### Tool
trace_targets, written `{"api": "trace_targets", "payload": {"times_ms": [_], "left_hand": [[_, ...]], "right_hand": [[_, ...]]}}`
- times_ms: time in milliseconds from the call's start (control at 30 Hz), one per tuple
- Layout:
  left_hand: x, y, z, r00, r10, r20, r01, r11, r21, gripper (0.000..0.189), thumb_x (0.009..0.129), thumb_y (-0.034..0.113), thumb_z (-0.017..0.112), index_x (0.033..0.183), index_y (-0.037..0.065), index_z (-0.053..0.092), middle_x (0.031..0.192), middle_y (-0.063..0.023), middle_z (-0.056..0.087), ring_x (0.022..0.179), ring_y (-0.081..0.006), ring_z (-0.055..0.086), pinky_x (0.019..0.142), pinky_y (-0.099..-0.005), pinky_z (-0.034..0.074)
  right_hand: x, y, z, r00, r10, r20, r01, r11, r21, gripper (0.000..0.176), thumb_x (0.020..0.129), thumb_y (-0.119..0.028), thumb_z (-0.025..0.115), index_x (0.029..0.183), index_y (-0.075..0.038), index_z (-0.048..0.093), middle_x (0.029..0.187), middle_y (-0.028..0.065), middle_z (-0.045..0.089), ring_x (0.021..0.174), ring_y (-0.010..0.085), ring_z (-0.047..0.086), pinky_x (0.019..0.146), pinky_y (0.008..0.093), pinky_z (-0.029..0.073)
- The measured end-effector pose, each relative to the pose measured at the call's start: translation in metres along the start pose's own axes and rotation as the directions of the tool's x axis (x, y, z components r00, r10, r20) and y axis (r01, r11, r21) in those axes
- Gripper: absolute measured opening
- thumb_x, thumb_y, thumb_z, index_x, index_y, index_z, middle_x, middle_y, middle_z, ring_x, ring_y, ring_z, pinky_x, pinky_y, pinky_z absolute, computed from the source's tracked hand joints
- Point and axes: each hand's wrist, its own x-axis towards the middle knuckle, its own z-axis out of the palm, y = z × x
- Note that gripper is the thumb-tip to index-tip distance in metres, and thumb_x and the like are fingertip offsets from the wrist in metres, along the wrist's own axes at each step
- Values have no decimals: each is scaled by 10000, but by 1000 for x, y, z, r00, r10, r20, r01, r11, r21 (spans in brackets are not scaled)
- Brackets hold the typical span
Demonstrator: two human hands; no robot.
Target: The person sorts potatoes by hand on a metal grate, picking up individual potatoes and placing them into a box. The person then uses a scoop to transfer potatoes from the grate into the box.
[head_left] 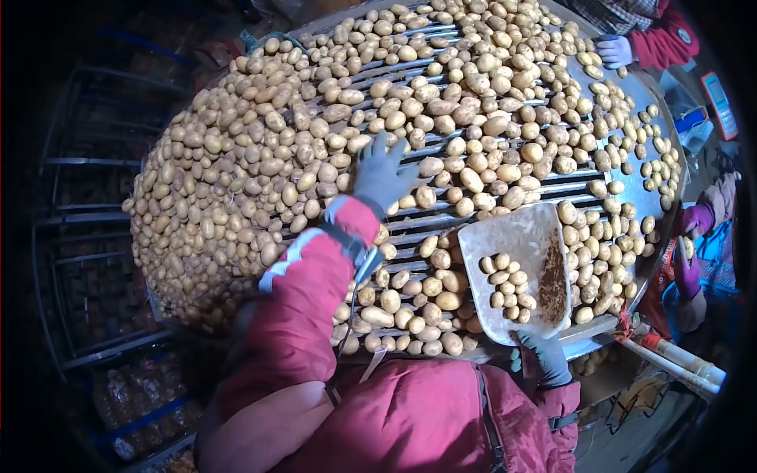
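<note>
My left hand (384,169), in a grey glove, reaches over the slatted sorting table with its fingers spread. It touches the potatoes (260,158) near the bare metal slats (426,219) and holds nothing. My right hand (542,356), also gloved, is closed at the near end of a pale scoop (516,236); the handle is mostly hidden by the fingers. Inside the scoop several small potatoes (509,288) lie to the left, with brown dirt along its right side. The scoop rests over the potatoes at the table's near right.
Potatoes are heaped deepest on the left. A co-worker's gloved hand (614,51) is at the far right edge; another person's purple gloves (688,244) are at the right, beside a potato. White pipes (678,363) stick out at the near right corner. Metal racks (95,213) stand at the left.
</note>
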Motion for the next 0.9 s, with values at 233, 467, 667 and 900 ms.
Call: {"api": "trace_targets", "payload": {"times_ms": [233,467,667,900], "left_hand": [[-5,1,8,944,241,-227,-241,970,29,284,925,235,648,1179,113,688,1142,-130,639,973,-341,657,852,-435,543],[81,-37,37,884,443,-150,-434,896,91,506,869,21,530,1349,166,597,1335,-115,597,1105,-342,640,957,-437,525],[97,-38,24,967,226,117,-233,972,43,534,883,49,542,1398,186,566,1372,-118,578,1163,-343,629,991,-447,509],[102,3,-2,977,-18,213,-18,987,162,354,916,320,580,1180,145,739,1199,-168,694,1098,-367,667,962,-455,530]], "right_hand": [[2,2,-4,1000,-6,20,4,995,96,270,910,-91,673,1133,41,599,773,116,668,539,204,636,428,324,523],[-3,-3,8,1000,-18,4,18,998,55,253,917,-81,664,1123,54,605,759,122,666,532,211,636,428,329,525],[0,0,3,998,-51,-23,52,996,67,241,918,-85,662,1110,52,611,736,113,659,501,209,620,425,323,517],[3,3,0,999,-26,-40,30,994,108,278,916,-77,637,1150,56,567,813,140,665,547,226,642,428,358,529]]}}
